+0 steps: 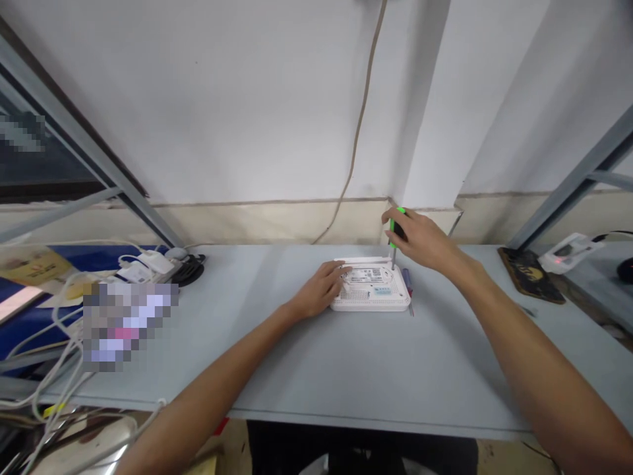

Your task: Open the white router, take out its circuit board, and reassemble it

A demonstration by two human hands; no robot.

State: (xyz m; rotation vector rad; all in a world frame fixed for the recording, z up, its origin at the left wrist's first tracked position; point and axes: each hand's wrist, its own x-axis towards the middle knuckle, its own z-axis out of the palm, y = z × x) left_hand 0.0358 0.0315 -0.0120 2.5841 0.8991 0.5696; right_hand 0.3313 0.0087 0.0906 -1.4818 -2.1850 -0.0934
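A white router [363, 305] lies on the grey-blue tabletop with its labelled, vented underside facing up. My left hand [321, 289] holds its left side, the fingers laid over the edge and onto the top face. In my right hand [415, 236] is a screwdriver [394, 257] with a green and black handle, gripped between thumb and fingers. It stands nearly upright, its tip at the router's far right corner. Whether the tip sits in a screw is too small to tell. Beside the router's right edge lies another tool with a bluish-purple handle [406, 278].
White cables [64, 316], chargers [155, 261] and a blurred-out patch crowd the left end of the table. A dark board [531, 276] and a white power strip [568, 253] lie at the right. Metal frame posts rise on both sides, with a wall behind.
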